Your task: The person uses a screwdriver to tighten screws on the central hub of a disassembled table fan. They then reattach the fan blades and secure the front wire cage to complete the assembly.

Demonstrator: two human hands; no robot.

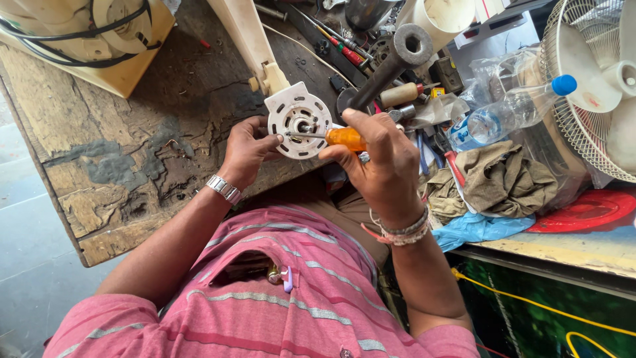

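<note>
2 bare hands meet over the near edge of a worn wooden workbench (132, 166). The left hand (246, 149), with a metal watch (223, 189) on its wrist, is curled around the left rim of a round white motor housing (299, 120) and holds it tilted up toward the camera, just above the bench edge. The right hand (383, 166), wearing beaded bracelets (404, 232), is clamped around the orange handle of a screwdriver (343, 138); its thin shaft runs leftward and its tip sits at the centre hub of the housing. The housing thus lies between the 2 hands, touching the left fingers, with the right hand just to its right. A cream plastic arm (246, 36) rises from the housing's upper edge toward the far side of the bench. Behind the right hand lie a heavy hammer (391, 63), loose tools and a clear plastic bottle with a blue cap (513, 109). A crumpled brown cloth (503, 179), a red plastic lid (583, 211) and a white fan (596, 86) sit to the right.
</note>
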